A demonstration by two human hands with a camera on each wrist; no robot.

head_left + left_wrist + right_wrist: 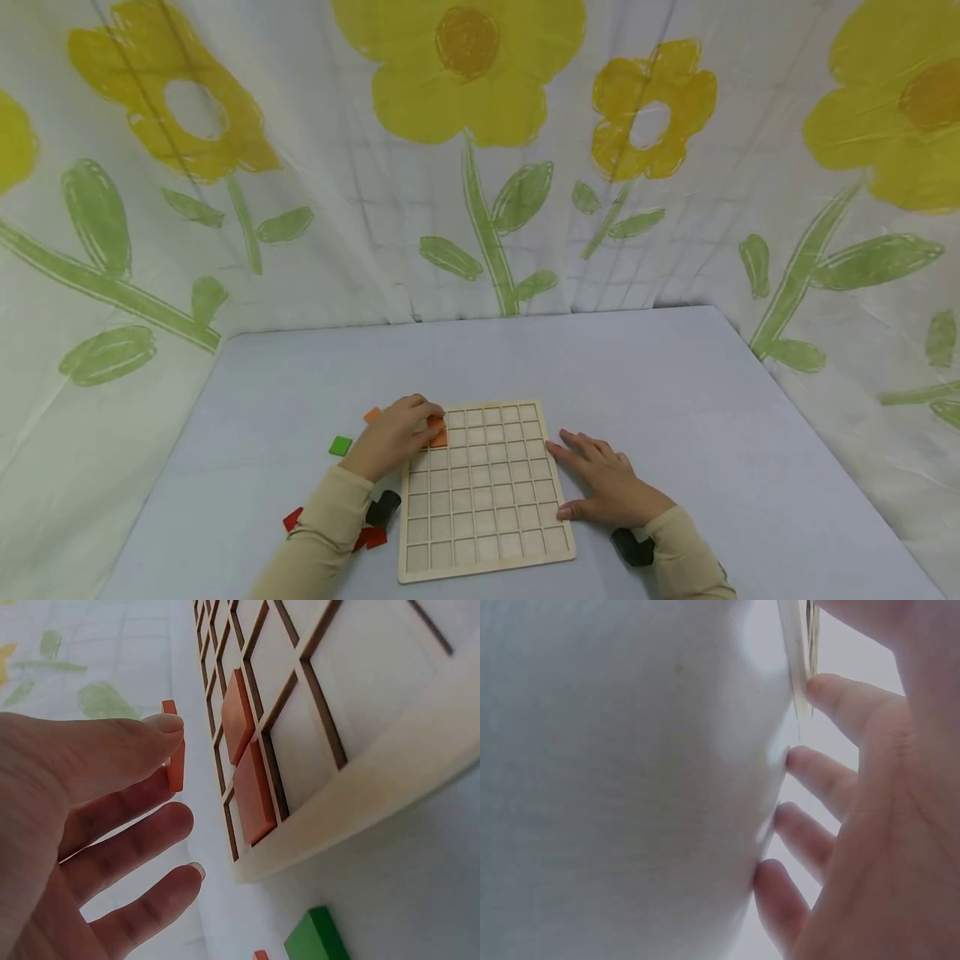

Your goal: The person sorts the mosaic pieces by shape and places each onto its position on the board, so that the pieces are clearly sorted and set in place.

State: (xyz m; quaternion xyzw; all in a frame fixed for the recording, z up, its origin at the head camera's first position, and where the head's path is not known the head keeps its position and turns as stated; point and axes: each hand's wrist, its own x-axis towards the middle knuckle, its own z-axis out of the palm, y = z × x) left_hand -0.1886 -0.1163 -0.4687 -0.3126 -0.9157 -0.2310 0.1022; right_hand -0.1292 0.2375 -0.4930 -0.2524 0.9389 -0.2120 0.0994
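Observation:
My left hand (397, 433) is above the far left corner of a wooden grid board (480, 475). In the left wrist view its thumb and index finger pinch an orange square tile (177, 769) on edge, with the other fingers spread. Two orange tiles lie side by side in the board's cells, a farther tile (238, 716) and a corner tile (255, 793). At the board's right edge rests my right hand (611, 483), fingers spread; thumb and index fingertip are right at the rim, and the other fingertips touch the table.
Left of the board lie a green tile (341, 446) and a loose orange tile (372, 415), partly hidden by my left hand. Several red tiles (377, 537) lie nearer, around my left forearm. A curtain with printed flowers (480, 208) hangs behind the table (637, 358).

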